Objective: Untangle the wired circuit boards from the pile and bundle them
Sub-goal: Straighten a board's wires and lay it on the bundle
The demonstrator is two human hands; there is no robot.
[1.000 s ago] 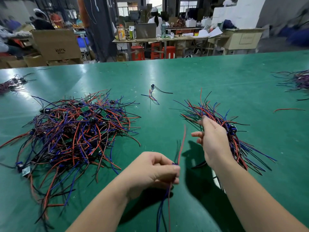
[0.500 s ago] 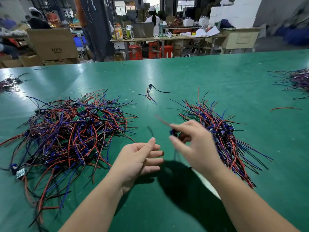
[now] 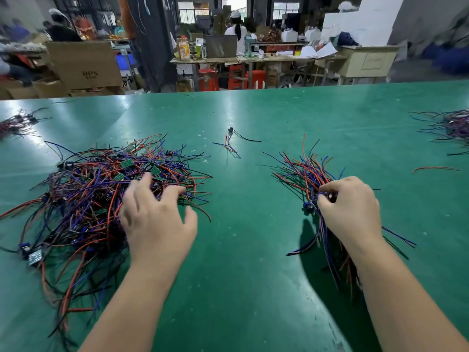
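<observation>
On the green desk (image 3: 253,262) the tangled pile (image 3: 83,199) of wired circuit boards lay at about nine o'clock from the middle of the view, a loose heap of red, blue, purple and black wires with small green boards showing near its top. The left hand (image 3: 157,224) was over the pile's three o'clock edge, palm down, its fingers (image 3: 142,186) spread wide and holding nothing; motion blur hid whether the tips touched the wires.

At about three o'clock lay the bundle (image 3: 304,174) of sorted boards, its wire ends fanned toward twelve o'clock and trailing back toward six under the forearm. The right hand (image 3: 352,212) sat on the bundle's middle, its fingers (image 3: 327,199) curled in and gripping the gathered wires where the dark components cluster.

Between the two heaps, toward twelve o'clock, a single wired board (image 3: 229,142) lay alone, apart from both. A loose red wire (image 3: 434,168) lay at two o'clock, beyond the bundle. Two more wire heaps sat at the desk's far edges: one (image 3: 454,128) at two o'clock and another (image 3: 15,123) at ten o'clock.
</observation>
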